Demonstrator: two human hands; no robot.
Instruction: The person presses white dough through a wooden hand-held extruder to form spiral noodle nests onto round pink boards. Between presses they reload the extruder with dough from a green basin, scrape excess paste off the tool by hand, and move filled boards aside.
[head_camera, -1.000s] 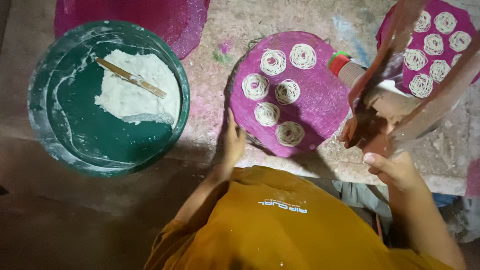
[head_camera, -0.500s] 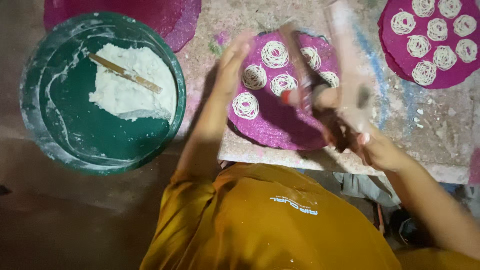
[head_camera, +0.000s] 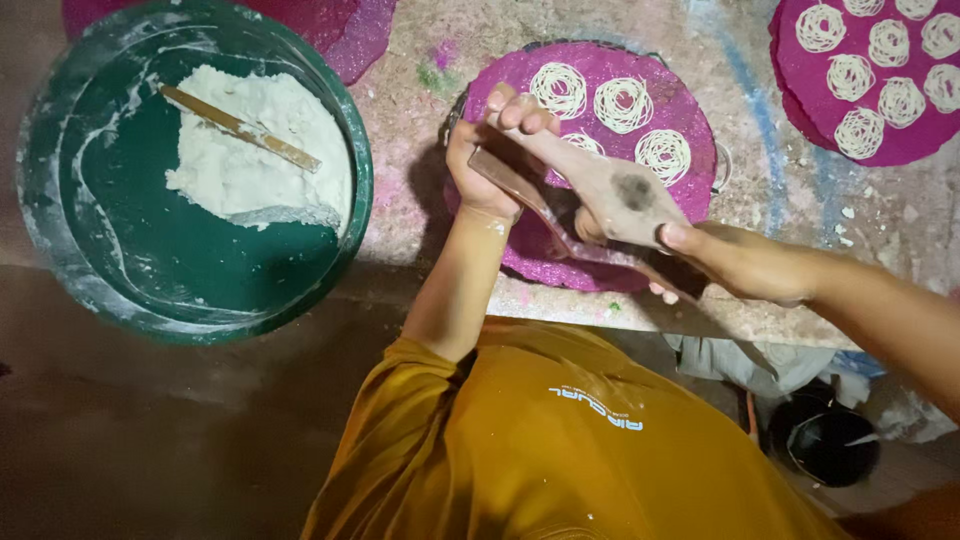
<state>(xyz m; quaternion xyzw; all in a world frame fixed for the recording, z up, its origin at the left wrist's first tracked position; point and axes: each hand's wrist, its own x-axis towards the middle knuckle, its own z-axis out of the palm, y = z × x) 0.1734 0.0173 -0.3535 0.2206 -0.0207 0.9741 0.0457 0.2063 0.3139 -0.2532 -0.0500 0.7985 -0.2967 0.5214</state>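
Two hands: both are gripping one wooden press (head_camera: 600, 195) over the magenta mat (head_camera: 690, 115).
Press axis: it is slanting from upper left down to lower right.
Left hand (head_camera: 490, 160): it is curling around the upper end.
Right hand (head_camera: 735, 260): it is clasping the lower end, nearer the table edge (head_camera: 720, 322).
Noodle coils (head_camera: 622, 105): they are lying just beyond the press.

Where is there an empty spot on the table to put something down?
Bare table shows between the middle pink mat and the right pink mat, and between the middle mat and the green tub. It is crowded on the middle mat, where the left hand and right hand grip a wooden press over noodle coils.
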